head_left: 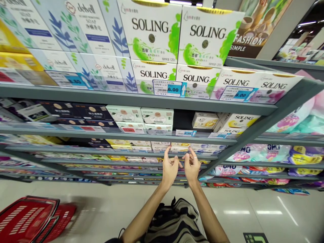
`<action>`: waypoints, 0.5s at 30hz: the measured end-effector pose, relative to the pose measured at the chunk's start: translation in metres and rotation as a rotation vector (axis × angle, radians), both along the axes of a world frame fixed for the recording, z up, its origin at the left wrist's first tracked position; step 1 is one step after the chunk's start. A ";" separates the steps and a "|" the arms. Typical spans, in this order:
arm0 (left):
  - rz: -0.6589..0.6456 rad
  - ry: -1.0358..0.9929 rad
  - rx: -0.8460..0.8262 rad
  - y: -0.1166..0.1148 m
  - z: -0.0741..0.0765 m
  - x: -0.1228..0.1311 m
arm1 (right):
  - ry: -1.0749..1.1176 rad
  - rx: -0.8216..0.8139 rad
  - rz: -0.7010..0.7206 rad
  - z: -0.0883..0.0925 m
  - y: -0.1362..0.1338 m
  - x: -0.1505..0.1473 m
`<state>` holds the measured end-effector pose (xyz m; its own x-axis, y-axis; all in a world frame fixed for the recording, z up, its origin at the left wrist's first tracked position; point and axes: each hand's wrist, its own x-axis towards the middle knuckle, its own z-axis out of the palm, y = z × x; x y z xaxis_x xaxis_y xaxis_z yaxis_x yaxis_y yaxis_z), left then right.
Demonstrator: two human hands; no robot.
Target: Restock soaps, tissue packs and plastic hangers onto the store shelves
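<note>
My left hand (170, 168) and my right hand (191, 166) reach side by side to the front of a lower shelf. On each hand the index finger is stretched out and the other fingers are partly curled. The two index fingertips are at either side of a small stack of white and yellow soap boxes (180, 147). Whether they touch the boxes I cannot tell. Neither hand visibly grips anything. A ring shows on a finger of my right hand.
Above are SOLING soap boxes (152, 33), delvell soap boxes (97, 30) and a grey shelf edge (141, 98). Green-white boxes (157, 116) sit on the second shelf. Bagged detergent (273, 153) is at right. A red shopping basket (27, 219) stands on the floor (222, 202) at left.
</note>
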<state>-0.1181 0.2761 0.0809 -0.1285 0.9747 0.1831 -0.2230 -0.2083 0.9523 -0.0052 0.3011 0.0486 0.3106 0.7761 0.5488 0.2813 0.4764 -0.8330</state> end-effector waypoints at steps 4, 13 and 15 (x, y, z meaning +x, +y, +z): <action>0.012 -0.004 0.011 0.002 0.001 -0.001 | 0.021 -0.028 0.013 -0.003 0.000 -0.002; -0.012 -0.018 0.034 0.007 -0.012 -0.006 | 0.065 -0.064 0.054 -0.001 -0.004 -0.006; 0.011 -0.019 0.030 0.005 -0.014 -0.006 | 0.068 -0.069 0.054 -0.003 -0.006 -0.007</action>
